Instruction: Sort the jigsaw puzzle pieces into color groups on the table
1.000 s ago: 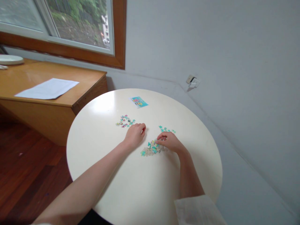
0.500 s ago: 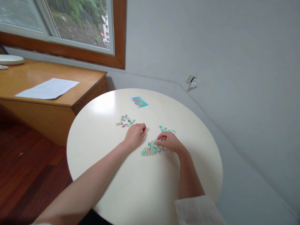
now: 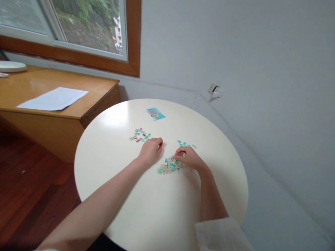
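My right hand (image 3: 190, 158) is over the upper right edge of a pile of jigsaw puzzle pieces (image 3: 169, 166), some turquoise and some pale backs. Its thumb and fingertips are pinched on a puzzle piece, mostly hidden by the fingers. My left hand (image 3: 151, 151) rests on the table left of the pile with its fingers curled in; whatever they hold, if anything, is hidden. Just beyond it lies a loose cluster of multicoloured pieces (image 3: 138, 135). A short row of turquoise pieces (image 3: 185, 144) lies beyond my right hand.
A small colourful picture card (image 3: 156, 114) lies near the far edge of the round white table (image 3: 162, 212). To the left stands a wooden desk (image 3: 102, 85) with a sheet of paper (image 3: 54, 99) on it. A wall with a socket (image 3: 214, 89) rises behind.
The fingers of my right hand have shifted slightly at the pile, drawing a little closer together. My left hand has stayed where it was.
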`<state>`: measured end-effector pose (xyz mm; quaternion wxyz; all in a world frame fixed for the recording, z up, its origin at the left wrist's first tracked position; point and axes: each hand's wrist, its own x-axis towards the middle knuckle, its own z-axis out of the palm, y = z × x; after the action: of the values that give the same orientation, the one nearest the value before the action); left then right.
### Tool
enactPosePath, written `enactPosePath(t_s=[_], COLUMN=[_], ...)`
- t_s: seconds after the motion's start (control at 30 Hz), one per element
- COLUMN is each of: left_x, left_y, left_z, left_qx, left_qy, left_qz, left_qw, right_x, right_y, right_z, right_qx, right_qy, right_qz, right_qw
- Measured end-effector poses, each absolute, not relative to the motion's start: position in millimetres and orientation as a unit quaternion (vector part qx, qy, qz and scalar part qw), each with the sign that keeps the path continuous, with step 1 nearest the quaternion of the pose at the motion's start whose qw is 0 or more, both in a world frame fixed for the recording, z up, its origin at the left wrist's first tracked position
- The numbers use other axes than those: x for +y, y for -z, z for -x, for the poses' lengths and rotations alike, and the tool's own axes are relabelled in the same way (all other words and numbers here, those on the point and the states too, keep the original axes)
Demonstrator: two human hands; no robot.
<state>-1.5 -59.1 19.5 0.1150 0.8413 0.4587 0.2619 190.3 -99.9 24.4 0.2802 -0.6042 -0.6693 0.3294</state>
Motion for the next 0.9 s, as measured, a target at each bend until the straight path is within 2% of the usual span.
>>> enactPosePath(t_s=[0.37,0.67,0.9], left_x=[-61,-63,-63], left_y=[-19,-17,-18], left_z=[-2,-3,-3], left_qx=[0.418,0.362,0.364], left_qy=[-0.286,-0.28,-0.274], left_qz=[-0.845,-0.861,-0.861], left_qw=[0.172,0.223,0.226], right_x=[-101,-93,-93], right_y=[-31,-20,-20], right_z=[-183,-177,-172], right_qx=[-0.576,-0.547,-0.547], right_qy=[-0.426,-0.432,-0.427], right_qz=[0.594,0.582,0.578], right_qw=[0.365,0.419,0.429])
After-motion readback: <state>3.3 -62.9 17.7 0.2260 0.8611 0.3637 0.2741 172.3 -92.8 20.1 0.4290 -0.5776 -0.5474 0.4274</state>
